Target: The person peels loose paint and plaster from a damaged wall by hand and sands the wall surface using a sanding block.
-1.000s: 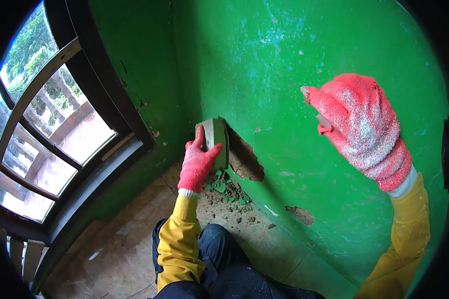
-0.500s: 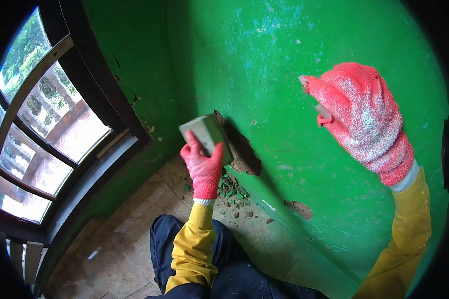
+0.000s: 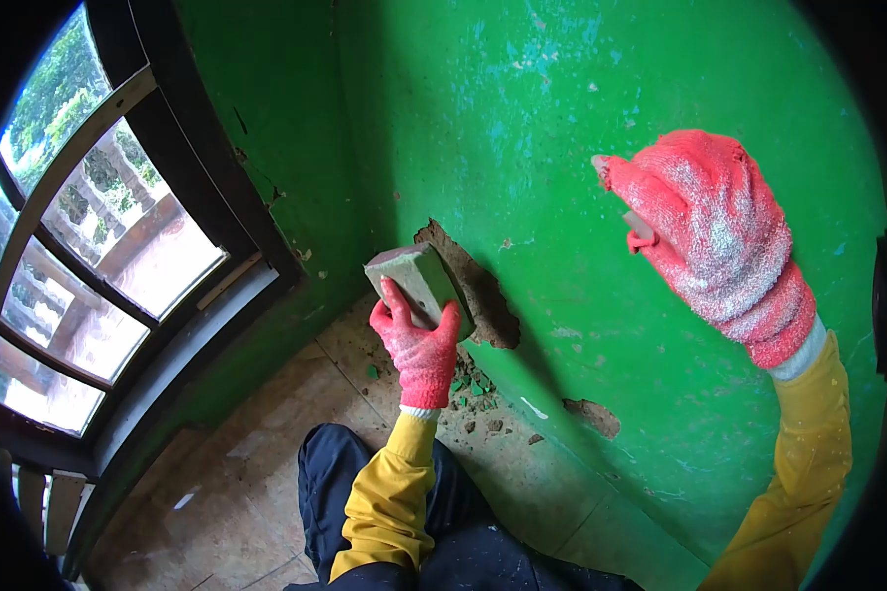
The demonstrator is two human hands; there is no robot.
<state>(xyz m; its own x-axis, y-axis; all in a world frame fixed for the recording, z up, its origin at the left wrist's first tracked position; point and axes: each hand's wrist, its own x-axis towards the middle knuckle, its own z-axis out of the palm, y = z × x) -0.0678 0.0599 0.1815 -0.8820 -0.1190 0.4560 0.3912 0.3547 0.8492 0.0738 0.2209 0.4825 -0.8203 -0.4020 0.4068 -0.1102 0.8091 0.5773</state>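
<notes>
My left hand (image 3: 416, 350), in a red knit glove, grips a grey rectangular block (image 3: 419, 281) with a reddish edge. Thumb and fingers clasp its sides, and it is held against or just in front of the green wall (image 3: 601, 266), beside a bare brown patch (image 3: 473, 286) where paint and plaster are gone. On the right, my right hand (image 3: 715, 231) wears a matching glove dusted white. Its fingers are curled in front of the wall, around something with a pale thin edge that is mostly hidden.
Broken plaster and green paint chips (image 3: 478, 389) lie on the tiled floor (image 3: 276, 433) at the wall's foot. A smaller chipped spot (image 3: 593, 418) sits low on the wall. At left is a dark-framed window (image 3: 148, 227). My knees are below.
My left hand and the block have shifted slightly right and down, uncovering more of the bare patch's upper end. My right hand has barely moved.
</notes>
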